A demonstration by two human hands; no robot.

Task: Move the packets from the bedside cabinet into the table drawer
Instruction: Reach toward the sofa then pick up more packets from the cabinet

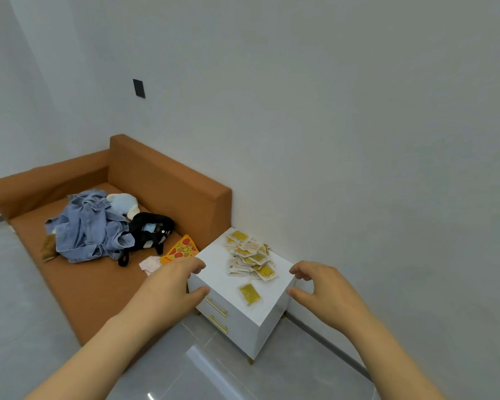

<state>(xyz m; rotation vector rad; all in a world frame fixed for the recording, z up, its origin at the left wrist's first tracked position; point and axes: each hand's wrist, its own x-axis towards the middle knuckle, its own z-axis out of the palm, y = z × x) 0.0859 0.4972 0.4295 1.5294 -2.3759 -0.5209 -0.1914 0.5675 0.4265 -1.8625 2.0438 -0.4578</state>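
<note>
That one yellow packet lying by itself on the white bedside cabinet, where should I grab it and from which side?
The lone packet lies flat on the cabinet top, apart from the pile, so there is nothing to wrap around. Probably best to come from above and pinch its near edge, which points toward the cabinet's front corner.

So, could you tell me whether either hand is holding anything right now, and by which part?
Nothing is held: the left hand and right hand are empty, on either side of the packets on the bedside cabinet.
</note>
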